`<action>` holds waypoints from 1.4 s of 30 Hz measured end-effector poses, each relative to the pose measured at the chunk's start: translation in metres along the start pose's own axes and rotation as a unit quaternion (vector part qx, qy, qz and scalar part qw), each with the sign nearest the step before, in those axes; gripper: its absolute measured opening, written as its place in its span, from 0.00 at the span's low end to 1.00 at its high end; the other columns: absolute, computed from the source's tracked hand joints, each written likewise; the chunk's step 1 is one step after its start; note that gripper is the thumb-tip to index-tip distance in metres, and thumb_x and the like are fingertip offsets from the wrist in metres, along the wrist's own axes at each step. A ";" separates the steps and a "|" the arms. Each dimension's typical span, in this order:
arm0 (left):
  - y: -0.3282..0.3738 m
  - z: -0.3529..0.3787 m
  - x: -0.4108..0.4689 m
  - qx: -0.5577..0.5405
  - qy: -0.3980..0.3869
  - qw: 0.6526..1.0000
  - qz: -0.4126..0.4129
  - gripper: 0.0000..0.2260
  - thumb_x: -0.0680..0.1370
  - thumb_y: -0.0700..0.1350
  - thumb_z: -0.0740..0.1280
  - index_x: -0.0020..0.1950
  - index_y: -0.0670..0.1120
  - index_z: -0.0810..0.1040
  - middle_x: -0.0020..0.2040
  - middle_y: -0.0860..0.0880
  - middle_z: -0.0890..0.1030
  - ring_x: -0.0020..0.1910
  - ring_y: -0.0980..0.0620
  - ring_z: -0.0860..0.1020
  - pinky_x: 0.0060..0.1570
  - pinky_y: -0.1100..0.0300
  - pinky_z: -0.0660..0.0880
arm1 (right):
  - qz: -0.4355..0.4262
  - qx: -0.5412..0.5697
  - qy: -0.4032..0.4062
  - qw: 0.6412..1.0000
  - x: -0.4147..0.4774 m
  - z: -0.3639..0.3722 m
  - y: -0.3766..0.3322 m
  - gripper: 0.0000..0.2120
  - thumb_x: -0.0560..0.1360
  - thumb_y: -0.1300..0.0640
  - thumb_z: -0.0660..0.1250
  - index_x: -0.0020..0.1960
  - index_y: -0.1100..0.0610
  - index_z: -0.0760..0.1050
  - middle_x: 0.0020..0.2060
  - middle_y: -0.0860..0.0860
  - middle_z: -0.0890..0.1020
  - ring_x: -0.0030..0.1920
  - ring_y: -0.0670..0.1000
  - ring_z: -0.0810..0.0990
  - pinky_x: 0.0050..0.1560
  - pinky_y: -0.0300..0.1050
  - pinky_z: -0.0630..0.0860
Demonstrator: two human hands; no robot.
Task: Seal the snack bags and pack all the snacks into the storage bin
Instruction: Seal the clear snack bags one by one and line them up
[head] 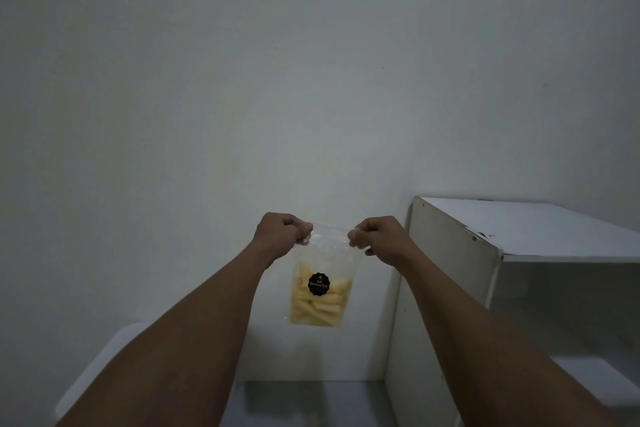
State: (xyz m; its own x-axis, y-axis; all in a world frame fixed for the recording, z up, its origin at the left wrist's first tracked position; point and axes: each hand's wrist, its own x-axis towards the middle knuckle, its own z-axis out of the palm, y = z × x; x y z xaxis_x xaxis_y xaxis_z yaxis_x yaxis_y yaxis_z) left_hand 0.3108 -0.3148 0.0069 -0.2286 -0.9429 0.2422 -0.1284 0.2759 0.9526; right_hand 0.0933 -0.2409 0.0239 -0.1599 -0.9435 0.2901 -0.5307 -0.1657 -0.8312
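A clear plastic snack bag [320,291] hangs upright in front of the white wall, its lower half filled with pale yellow sticks and marked with a round black label. My left hand [282,230] pinches the bag's top left corner. My right hand [375,236] pinches the top right corner. Both arms reach forward and the top edge is stretched between the two hands. The storage bin is not in view.
A white open-front shelf unit [502,236] stands at the right, close to my right forearm. A pale rounded surface [104,364] shows at the lower left behind my left arm. Grey floor [311,402] lies below the bag.
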 end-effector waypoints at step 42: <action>0.008 0.011 0.001 -0.015 -0.061 0.998 0.013 0.09 0.75 0.46 0.74 0.47 0.39 0.85 0.43 0.46 0.86 0.39 0.54 0.81 0.46 0.56 0.76 | -0.033 -0.015 -0.008 0.999 0.011 0.011 -0.006 0.04 0.71 0.60 0.72 0.38 0.58 0.84 0.35 0.52 0.85 0.34 0.45 0.77 0.37 0.39 0.72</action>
State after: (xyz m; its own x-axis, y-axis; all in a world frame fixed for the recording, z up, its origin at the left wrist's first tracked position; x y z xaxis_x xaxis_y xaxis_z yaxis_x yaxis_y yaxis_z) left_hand 0.2988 -0.3116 0.0130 -0.3474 -0.9051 0.2452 -0.0929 0.2934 0.9515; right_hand 0.1039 -0.2536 0.0273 -0.1098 -0.9355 0.3357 -0.5636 -0.2196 -0.7963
